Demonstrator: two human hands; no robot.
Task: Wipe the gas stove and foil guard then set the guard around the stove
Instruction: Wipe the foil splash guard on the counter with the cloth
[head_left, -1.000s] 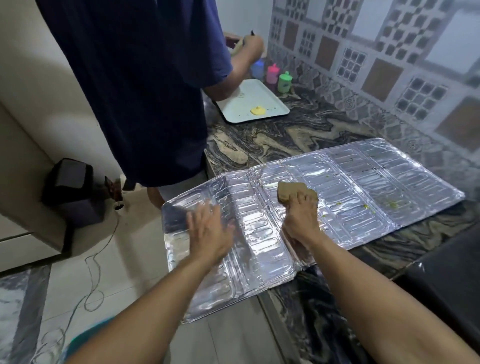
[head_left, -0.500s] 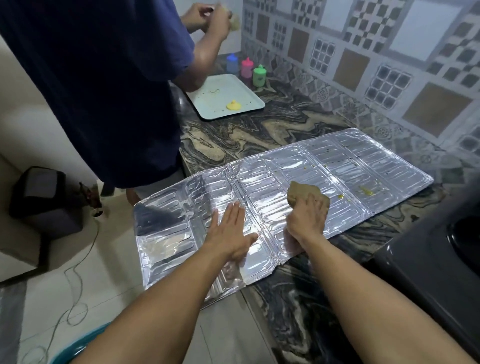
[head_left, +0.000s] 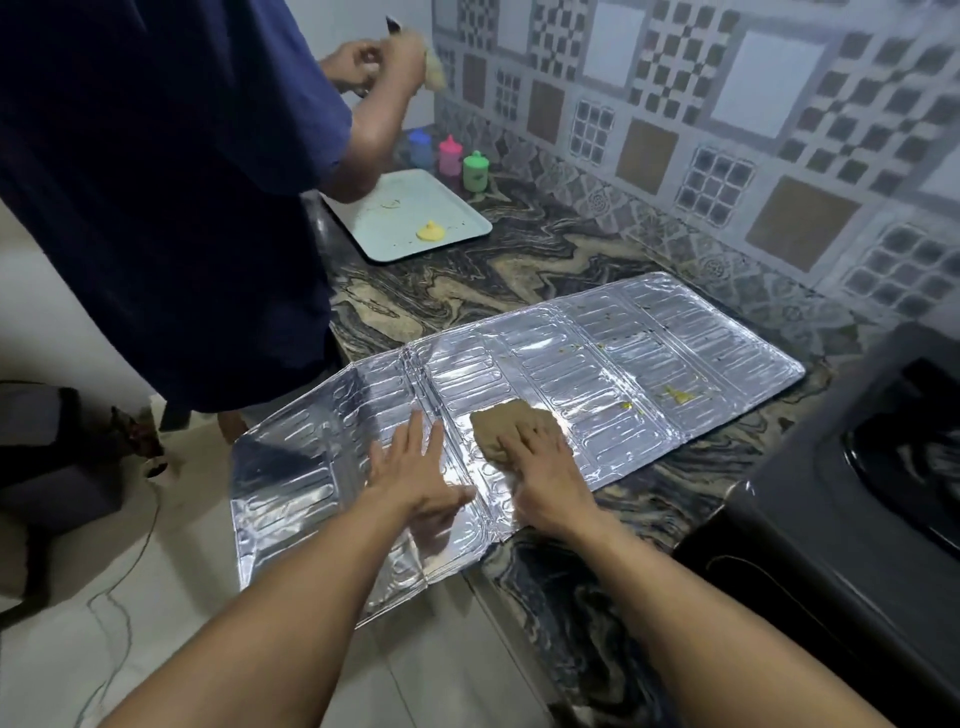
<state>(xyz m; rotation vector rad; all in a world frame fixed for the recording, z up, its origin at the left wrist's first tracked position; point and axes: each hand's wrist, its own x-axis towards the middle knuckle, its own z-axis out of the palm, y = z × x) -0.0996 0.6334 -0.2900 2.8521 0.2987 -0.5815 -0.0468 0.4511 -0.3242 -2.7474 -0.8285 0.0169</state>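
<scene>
1 foil guard (head_left: 597, 364), 1 cloth (head_left: 506, 423), 1 tray (head_left: 457, 208), 3 small bottles (head_left: 449, 156), 1 yellow cap (head_left: 430, 231), 1 stove (head_left: 857, 493).

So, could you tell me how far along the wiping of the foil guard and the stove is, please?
Done: nothing looks finished.
In hand: the right hand presses a brown cloth on the flat foil guard, steadied by the left hand.
Left: yellow smears remain toward its far end; the gas stove has no guard around it, and whether it is wiped cannot be told.
</scene>
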